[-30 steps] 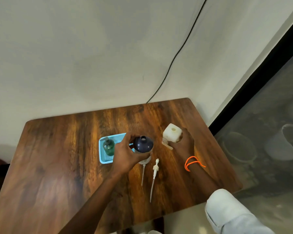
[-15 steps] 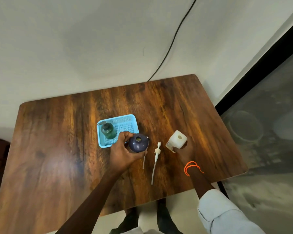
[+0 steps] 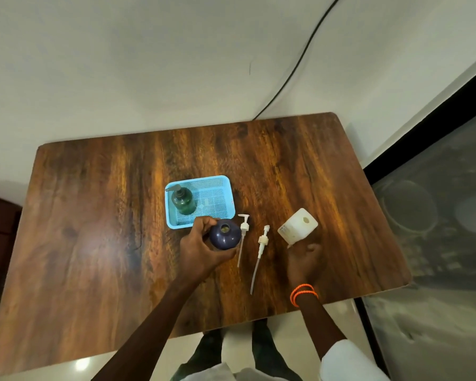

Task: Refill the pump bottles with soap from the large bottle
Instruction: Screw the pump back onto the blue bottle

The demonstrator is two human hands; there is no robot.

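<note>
Dark pump bottle (image 3: 225,237) centre frame, mouth open, left hand (image 3: 201,250) clenched round it. Large white bottle (image 3: 297,225) right of centre, uncapped; right hand (image 3: 304,261) just let go, fingers relaxed. No pouring yet.

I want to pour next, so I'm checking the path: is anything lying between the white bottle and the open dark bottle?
Yes. Two loose pump heads with their long tubes lie on the table between the white bottle and the dark bottle, which the left hand holds. The white bottle could pass above them.
</note>
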